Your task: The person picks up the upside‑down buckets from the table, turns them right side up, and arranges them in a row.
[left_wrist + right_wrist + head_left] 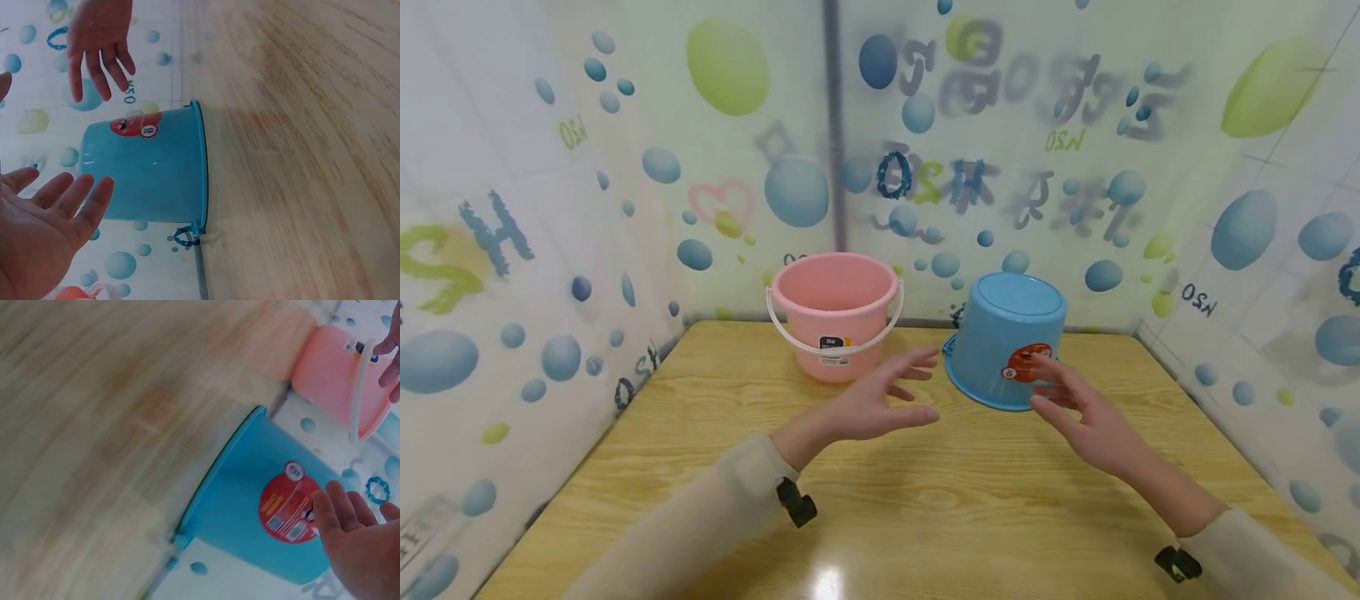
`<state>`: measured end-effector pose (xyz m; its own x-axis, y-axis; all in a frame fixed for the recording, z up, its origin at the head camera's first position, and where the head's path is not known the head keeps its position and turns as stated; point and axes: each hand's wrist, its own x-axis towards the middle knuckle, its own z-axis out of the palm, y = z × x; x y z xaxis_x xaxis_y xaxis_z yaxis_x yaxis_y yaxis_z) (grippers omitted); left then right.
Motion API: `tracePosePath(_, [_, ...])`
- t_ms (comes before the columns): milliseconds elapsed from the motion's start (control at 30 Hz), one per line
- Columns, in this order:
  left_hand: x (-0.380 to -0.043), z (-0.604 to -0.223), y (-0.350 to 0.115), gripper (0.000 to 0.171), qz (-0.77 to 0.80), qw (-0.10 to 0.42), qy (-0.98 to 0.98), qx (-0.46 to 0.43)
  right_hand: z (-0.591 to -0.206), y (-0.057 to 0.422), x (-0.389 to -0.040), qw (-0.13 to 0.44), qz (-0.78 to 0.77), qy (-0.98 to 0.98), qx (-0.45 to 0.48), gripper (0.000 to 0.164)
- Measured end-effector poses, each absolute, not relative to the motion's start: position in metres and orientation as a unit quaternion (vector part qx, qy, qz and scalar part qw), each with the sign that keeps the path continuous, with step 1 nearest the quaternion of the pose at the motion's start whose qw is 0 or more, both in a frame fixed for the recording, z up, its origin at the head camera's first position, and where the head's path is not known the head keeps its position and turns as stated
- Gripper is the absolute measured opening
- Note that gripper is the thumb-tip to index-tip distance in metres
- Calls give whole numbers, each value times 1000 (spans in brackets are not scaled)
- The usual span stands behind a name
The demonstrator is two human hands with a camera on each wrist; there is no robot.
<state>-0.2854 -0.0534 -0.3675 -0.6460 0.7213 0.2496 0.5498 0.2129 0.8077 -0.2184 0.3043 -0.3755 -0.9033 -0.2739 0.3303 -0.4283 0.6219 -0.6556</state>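
Observation:
A blue bucket with a red round label stands upside down on the table, its rim against the wood. To its left a pink bucket sits upright, its white handle hanging across the front. My left hand is held in the air in front of the pink bucket, fingers spread and pointing right, nothing in it. In front of the blue bucket's right side hovers my right hand, fingers extended and holding nothing; it overlaps the red label in the head view. Both palms face inward with a gap between them.
The wooden table reaches back to a patterned curtain behind the buckets. More patterned sheeting closes in the left and right sides. A small black device is strapped at the left wrist, another at the right.

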Motion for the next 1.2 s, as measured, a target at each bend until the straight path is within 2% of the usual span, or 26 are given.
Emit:
tracePosePath(200, [-302, -378, -40, 88, 459, 109, 788, 396, -382, 332, -223, 91, 361, -912, 171, 65])
tracePosePath(500, [-332, -392, -23, 94, 417, 113, 817, 383, -392, 360, -245, 41, 341, -929, 138, 87])
tracePosePath(867, [-377, -409, 2, 103, 361, 115, 849, 370, -403, 371, -278, -55, 320, -936, 135, 107])
tracePosePath(1200, [-402, -414, 20, 115, 323, 146, 877, 325, -409, 373, -299, -72, 276, -951, 122, 122])
